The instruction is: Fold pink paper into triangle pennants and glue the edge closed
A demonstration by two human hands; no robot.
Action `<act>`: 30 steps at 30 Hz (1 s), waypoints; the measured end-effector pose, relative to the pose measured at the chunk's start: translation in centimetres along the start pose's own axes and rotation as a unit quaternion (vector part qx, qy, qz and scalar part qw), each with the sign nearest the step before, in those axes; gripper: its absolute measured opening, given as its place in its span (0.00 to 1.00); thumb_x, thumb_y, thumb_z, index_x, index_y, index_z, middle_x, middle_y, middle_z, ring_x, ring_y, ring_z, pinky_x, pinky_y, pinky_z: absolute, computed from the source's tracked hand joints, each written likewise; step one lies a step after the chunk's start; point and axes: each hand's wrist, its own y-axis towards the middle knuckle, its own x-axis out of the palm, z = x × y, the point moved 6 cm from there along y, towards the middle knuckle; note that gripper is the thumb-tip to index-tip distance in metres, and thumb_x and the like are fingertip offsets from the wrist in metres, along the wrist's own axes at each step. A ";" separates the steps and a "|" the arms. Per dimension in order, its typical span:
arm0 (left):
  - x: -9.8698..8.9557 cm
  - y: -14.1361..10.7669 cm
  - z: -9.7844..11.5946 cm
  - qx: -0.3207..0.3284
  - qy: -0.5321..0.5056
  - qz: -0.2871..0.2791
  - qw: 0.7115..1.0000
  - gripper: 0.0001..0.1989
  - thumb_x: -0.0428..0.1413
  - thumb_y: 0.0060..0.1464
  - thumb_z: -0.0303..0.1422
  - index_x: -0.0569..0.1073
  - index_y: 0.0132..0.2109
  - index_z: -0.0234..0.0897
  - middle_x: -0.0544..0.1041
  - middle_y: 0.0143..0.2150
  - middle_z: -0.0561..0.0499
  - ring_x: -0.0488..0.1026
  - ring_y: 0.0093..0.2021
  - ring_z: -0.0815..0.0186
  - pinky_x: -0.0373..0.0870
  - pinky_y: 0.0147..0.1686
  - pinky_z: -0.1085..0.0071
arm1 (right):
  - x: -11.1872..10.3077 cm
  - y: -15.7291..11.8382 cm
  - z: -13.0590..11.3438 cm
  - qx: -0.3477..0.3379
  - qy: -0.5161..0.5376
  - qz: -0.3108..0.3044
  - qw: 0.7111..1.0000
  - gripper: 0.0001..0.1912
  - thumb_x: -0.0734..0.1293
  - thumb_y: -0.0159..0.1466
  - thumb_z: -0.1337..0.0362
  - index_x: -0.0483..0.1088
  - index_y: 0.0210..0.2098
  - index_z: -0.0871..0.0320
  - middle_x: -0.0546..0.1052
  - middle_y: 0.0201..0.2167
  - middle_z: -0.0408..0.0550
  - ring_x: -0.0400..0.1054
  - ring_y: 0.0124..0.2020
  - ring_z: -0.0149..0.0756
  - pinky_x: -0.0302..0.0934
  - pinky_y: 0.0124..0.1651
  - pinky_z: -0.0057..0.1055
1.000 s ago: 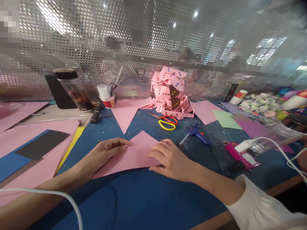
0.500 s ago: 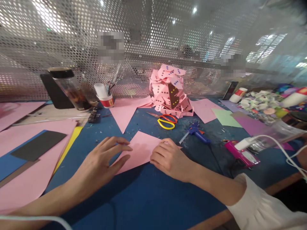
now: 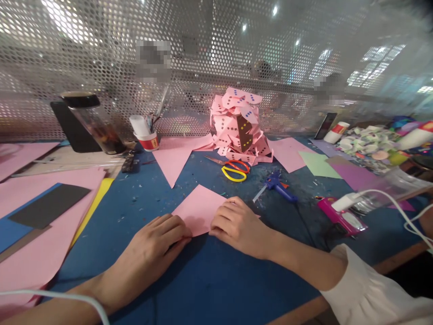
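Note:
A pink sheet of paper [image 3: 199,205] lies in front of me on the blue table [image 3: 209,280]. My left hand [image 3: 162,243] is closed at its near left edge, thumb and fingers pinched together on the paper. My right hand [image 3: 240,228] has its fingers curled over the sheet's right side and hides that part; a small pink tip shows beyond it. Past the sheet lie scissors [image 3: 234,171] with red and yellow handles. A blue glue gun [image 3: 279,186] rests to their right, its glue stick pointing left.
A pink paper construction with dots [image 3: 233,126] stands at the back against a perforated metal screen [image 3: 189,90]. Large pink sheets [image 3: 77,216] lie at left, near a bottle [image 3: 101,126] and a paper cup [image 3: 149,142]. A magenta power strip [image 3: 338,219] with a white cable sits right.
My left hand has moved right and down, and its spread fingers have closed on the sheet's near edge. My right hand stays almost in place on the paper.

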 end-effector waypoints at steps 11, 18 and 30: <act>0.1 0.2 -0.1 -0.022 -0.018 0.000 1.000 0.08 0.51 0.72 0.33 0.74 0.43 0.41 0.77 0.40 0.52 0.73 0.41 0.66 0.68 0.42 0.69 | 0.3 -0.1 0.5 0.027 0.035 -0.020 0.999 0.11 0.68 0.73 0.60 0.74 0.36 0.58 0.78 0.36 0.44 0.70 0.42 0.36 0.55 0.53 0.37; 0.5 0.2 -0.4 -0.028 -0.011 -0.012 0.999 0.10 0.51 0.72 0.34 0.74 0.41 0.40 0.76 0.39 0.52 0.72 0.41 0.64 0.67 0.42 0.66 | 0.6 -0.1 0.7 0.044 0.060 -0.029 0.997 0.10 0.68 0.73 0.59 0.74 0.36 0.58 0.79 0.38 0.45 0.71 0.44 0.36 0.55 0.54 0.36; 0.7 0.3 -0.8 -0.066 -0.025 -0.023 0.997 0.12 0.51 0.72 0.36 0.75 0.39 0.40 0.76 0.38 0.50 0.71 0.41 0.63 0.68 0.44 0.64 | 0.7 0.0 0.9 0.067 0.078 -0.039 0.994 0.15 0.63 0.76 0.56 0.74 0.37 0.58 0.79 0.39 0.47 0.71 0.44 0.37 0.57 0.51 0.36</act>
